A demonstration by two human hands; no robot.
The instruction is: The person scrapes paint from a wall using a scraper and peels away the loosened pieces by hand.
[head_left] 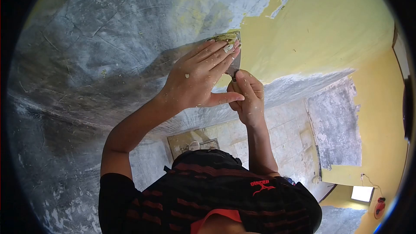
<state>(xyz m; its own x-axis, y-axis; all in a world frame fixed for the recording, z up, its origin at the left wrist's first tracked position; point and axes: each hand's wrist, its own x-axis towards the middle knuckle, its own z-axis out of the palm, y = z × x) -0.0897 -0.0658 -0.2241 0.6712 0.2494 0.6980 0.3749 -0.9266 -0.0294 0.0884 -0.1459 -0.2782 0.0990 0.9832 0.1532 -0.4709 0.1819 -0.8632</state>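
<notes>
While the bare grey wall [86,60] fills the left of the view, scraped clean of paint, the person's left hand [197,80] lies flat at centre, fingers [216,54] stretched toward 1 o'clock and pressing on the scraper blade [232,39]. Left hand is spread wide and grips nothing, it only pushes down on the blade. Just at 4 o'clock of it the right hand [248,97] has its grip shut round the scraper handle [234,74], mostly hidden in the fist. The blade edge sits right at the border of the yellow paint [312,30], which spreads from 1 to 3 o'clock. To do this well, judging from the pose: keep the blade at a low angle, press evenly, push under the paint edge without gouging. Farther right, a tiled floor [286,138] and another part-stripped wall [336,125].
</notes>
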